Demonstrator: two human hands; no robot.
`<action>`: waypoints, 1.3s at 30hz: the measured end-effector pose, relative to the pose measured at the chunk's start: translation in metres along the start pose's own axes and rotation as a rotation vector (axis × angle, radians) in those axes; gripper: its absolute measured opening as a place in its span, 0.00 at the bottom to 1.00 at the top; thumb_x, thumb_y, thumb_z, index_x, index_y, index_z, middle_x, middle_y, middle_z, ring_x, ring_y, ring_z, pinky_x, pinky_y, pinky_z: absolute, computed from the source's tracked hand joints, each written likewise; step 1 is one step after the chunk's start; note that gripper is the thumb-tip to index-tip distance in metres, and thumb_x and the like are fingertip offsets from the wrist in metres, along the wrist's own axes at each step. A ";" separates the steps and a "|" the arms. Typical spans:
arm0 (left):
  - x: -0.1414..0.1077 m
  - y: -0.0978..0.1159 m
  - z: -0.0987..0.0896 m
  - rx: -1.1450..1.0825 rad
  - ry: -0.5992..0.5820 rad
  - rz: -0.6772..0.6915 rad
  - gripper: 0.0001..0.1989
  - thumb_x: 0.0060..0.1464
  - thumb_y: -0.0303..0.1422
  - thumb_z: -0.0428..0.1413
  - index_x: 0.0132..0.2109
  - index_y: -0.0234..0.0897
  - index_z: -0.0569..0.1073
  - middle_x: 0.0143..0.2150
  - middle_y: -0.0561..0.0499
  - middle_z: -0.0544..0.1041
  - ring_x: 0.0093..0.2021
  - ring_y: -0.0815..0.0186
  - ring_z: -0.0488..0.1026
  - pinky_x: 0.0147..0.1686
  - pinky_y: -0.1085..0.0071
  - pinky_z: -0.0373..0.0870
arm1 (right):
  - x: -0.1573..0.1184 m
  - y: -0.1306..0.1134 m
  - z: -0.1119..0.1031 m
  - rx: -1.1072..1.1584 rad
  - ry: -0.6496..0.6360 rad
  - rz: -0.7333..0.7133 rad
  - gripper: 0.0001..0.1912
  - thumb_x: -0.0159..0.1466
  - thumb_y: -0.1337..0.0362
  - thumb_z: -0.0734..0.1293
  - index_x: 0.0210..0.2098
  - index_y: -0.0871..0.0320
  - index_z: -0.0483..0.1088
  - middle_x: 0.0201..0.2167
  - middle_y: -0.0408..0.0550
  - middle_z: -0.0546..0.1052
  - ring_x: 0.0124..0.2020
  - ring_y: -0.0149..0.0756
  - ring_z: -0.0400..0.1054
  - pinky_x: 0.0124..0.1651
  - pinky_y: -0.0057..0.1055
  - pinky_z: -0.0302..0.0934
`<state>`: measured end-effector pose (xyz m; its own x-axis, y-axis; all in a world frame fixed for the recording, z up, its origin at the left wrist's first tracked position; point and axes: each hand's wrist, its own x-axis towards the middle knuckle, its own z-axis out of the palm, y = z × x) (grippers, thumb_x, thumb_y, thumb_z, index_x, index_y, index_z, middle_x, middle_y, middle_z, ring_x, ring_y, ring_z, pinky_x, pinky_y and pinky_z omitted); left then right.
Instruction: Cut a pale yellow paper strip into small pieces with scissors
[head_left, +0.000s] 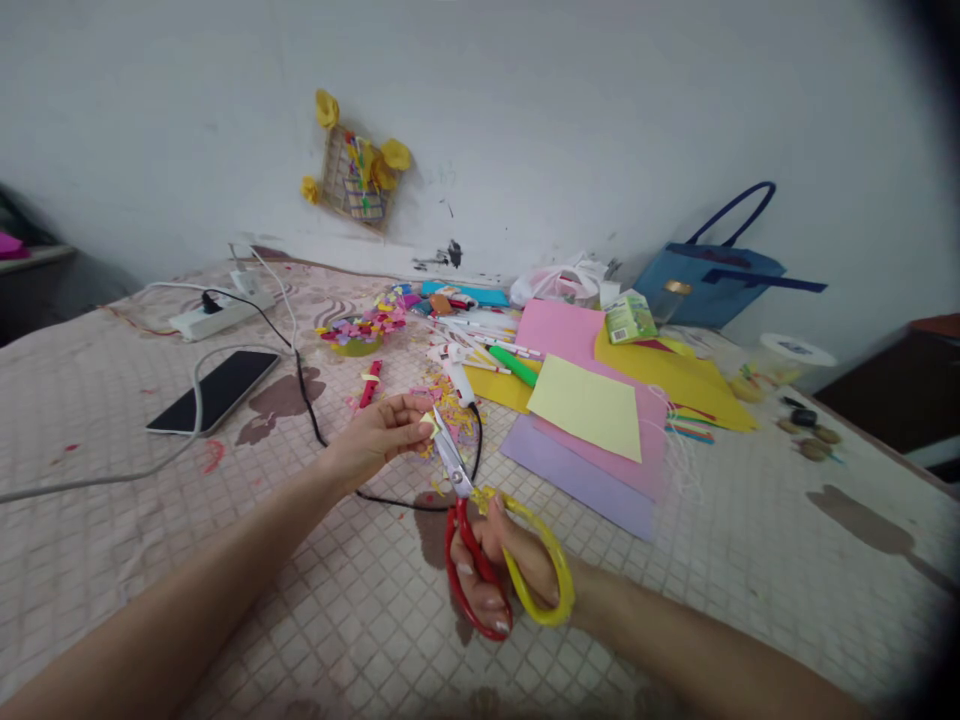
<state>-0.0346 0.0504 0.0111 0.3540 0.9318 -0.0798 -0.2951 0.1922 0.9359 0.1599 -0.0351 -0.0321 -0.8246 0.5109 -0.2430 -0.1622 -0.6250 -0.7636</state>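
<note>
My right hand (pixel 499 570) is closed through the handles of a pair of scissors (pixel 459 480), one handle red and the other yellow. Their blades point away and to the left, towards the fingertips of my left hand (pixel 390 435). Between the thumb and fingers of that hand is pinched a small pale yellow piece of paper (pixel 430 424), right at the blade tips. Whether the blades touch it I cannot tell. Beneath and behind lie small yellow and pink paper scraps (pixel 446 402). A white glue gun (pixel 459 380) with a black cord rests just beyond.
Coloured sheets (pixel 589 405) lie to the right, near a blue bag (pixel 709 280). A tablet or phone (pixel 216 392), a power strip (pixel 221 312) and loose cables are on the left. A round tray of paper shapes (pixel 356 340) and a red clip-like piece (pixel 370 383) sit behind my hands.
</note>
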 end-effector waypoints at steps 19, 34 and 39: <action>0.000 0.004 -0.001 0.030 -0.056 0.036 0.15 0.40 0.27 0.64 0.38 0.33 0.71 0.23 0.57 0.73 0.23 0.74 0.70 0.24 0.79 0.67 | -0.002 0.011 0.004 -0.042 0.078 -0.107 0.32 0.53 0.33 0.54 0.27 0.59 0.59 0.09 0.34 0.59 0.08 0.22 0.52 0.11 0.20 0.51; 0.000 0.003 -0.006 0.090 -0.111 0.018 0.12 0.42 0.26 0.63 0.36 0.33 0.71 0.26 0.54 0.75 0.24 0.74 0.71 0.26 0.79 0.69 | -0.008 0.001 0.007 -0.281 0.174 -0.198 0.29 0.57 0.37 0.54 0.27 0.59 0.59 0.11 0.34 0.58 0.10 0.22 0.50 0.14 0.21 0.49; -0.004 -0.010 0.003 0.151 -0.156 -0.127 0.10 0.44 0.30 0.63 0.33 0.33 0.71 0.25 0.51 0.76 0.25 0.72 0.72 0.27 0.76 0.70 | -0.009 -0.025 0.009 -0.587 0.607 -0.321 0.21 0.54 0.46 0.66 0.28 0.59 0.62 0.13 0.34 0.60 0.12 0.21 0.52 0.15 0.20 0.47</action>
<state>-0.0306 0.0435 0.0029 0.5161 0.8421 -0.1566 -0.1077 0.2451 0.9635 0.1665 -0.0292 -0.0053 -0.3321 0.9365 -0.1124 0.1045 -0.0819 -0.9911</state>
